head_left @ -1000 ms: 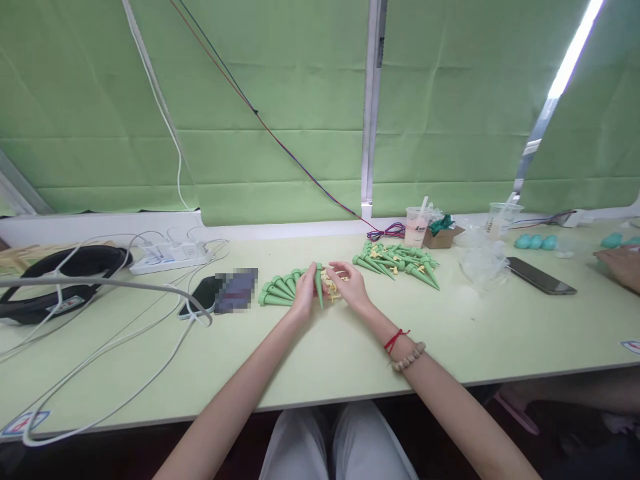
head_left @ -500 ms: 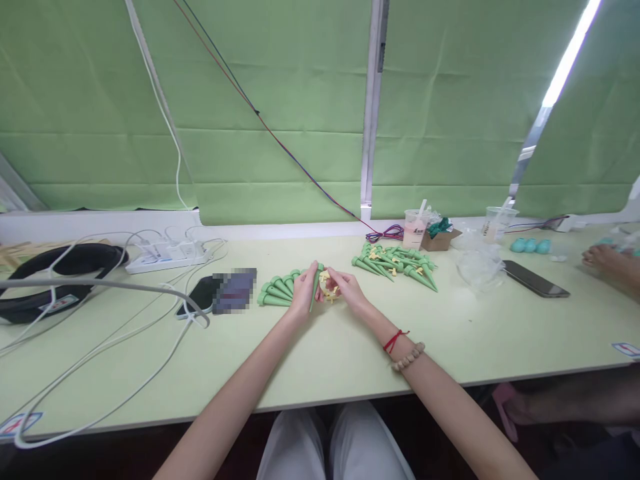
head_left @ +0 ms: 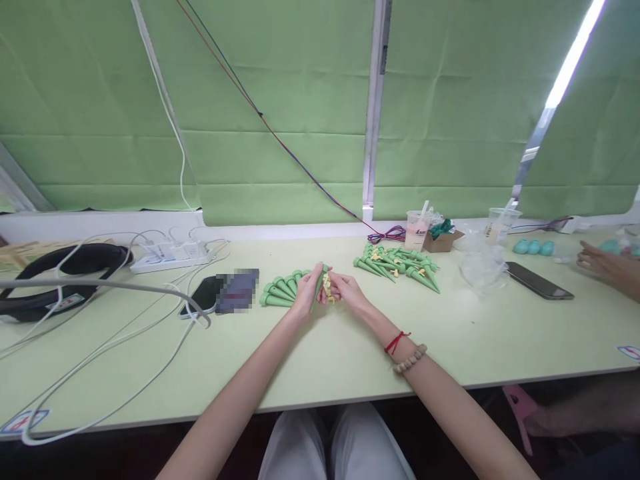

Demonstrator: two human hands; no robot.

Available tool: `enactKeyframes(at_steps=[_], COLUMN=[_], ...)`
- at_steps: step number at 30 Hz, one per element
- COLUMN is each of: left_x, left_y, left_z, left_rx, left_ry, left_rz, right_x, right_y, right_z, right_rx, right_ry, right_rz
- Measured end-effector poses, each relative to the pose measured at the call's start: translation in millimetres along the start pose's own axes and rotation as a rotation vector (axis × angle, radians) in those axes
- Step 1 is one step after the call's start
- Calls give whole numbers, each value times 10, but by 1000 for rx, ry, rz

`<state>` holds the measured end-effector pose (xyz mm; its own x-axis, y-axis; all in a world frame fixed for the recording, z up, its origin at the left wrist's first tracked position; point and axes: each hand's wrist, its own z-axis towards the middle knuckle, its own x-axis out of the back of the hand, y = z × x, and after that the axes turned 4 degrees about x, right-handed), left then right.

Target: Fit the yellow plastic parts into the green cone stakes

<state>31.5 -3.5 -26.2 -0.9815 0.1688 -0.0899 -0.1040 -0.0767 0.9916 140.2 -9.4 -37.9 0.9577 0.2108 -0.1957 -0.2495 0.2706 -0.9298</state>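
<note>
My left hand (head_left: 305,296) is closed around a green cone-shaped spike (head_left: 320,279), its wide end up and its point down. My right hand (head_left: 349,291) pinches small pale-yellow plastic pieces (head_left: 327,287) against the side of that spike. The fingers partly hide where the yellow pieces and the spike meet. Just left of my left hand, several green spikes (head_left: 278,293) lie fanned out on the table. Farther back to the right is a heap of green spikes (head_left: 400,261) mixed with yellow pieces.
Phones (head_left: 203,295), white cables and a power strip (head_left: 173,259) lie left, beside a black padded band (head_left: 95,257). Drink cups (head_left: 415,231), a cardboard box (head_left: 442,241), plastic bags (head_left: 483,267) and another phone (head_left: 540,281) are right. A co-worker's hand (head_left: 603,262) is near turquoise pieces.
My right hand has brought the yellow pieces closer to the spike, which is now more covered by my fingers. The co-worker's hand at the far right has shifted and its fingers stretch out.
</note>
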Motion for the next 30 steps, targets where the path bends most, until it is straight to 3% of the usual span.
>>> enactKeyframes(at_steps=[30], left_x=[-25], left_y=[-43], left_z=[-25], left_rx=[55], left_ry=[0], left_rz=[60], right_x=[51], right_y=[-3], right_z=[-40], right_rx=[272], right_ry=[83], right_rz=[-440])
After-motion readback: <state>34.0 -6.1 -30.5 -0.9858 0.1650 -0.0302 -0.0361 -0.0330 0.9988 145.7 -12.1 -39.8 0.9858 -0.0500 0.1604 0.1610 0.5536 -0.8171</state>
